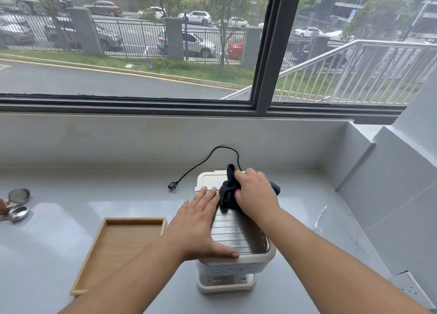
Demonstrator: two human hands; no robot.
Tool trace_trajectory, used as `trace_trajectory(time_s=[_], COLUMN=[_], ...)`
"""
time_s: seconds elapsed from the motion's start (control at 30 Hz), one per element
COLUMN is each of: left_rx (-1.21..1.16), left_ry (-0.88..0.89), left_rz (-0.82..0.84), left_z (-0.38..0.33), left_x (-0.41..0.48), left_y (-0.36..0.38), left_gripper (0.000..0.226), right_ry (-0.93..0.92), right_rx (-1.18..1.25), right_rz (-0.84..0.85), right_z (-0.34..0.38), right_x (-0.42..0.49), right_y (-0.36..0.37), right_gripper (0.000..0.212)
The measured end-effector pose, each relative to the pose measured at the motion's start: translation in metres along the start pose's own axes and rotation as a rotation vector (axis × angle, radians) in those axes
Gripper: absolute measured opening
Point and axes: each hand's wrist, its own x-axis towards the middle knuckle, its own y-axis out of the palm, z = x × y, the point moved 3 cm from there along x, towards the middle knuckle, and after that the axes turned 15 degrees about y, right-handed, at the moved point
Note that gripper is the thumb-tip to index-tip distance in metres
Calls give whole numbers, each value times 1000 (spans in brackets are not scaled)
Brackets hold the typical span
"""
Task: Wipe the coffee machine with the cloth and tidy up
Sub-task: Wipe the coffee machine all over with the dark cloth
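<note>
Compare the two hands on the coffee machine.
The left hand lies flat with straight fingers; the right hand is curled round the dark cloth. The left hand holds nothing and rests on the near left of the coffee machine top; the right hand sits farther back. Both are on the machine's top.

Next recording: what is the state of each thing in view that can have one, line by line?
coffee machine: upright on the counter
cloth: bunched, on the machine's top
left hand: open, flat on the machine's top
right hand: grips the cloth
plug: unplugged, lying on the counter
wooden tray: flat on the counter, beside the machine
</note>
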Motion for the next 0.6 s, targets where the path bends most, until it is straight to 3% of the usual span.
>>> trace_trajectory(time_s=[0.2,0.6], left_rx=[19,60], left_ry=[-13,-222], left_rz=[-46,-234], left_z=[1,-4], left_x=[0,-11], left_y=[2,-3], left_gripper=[152,145], right_ry=[69,-112], right_rx=[-2,64], right_rz=[-42,50], right_z=[28,46], right_x=[21,4], right_y=[8,19], right_gripper=[14,13])
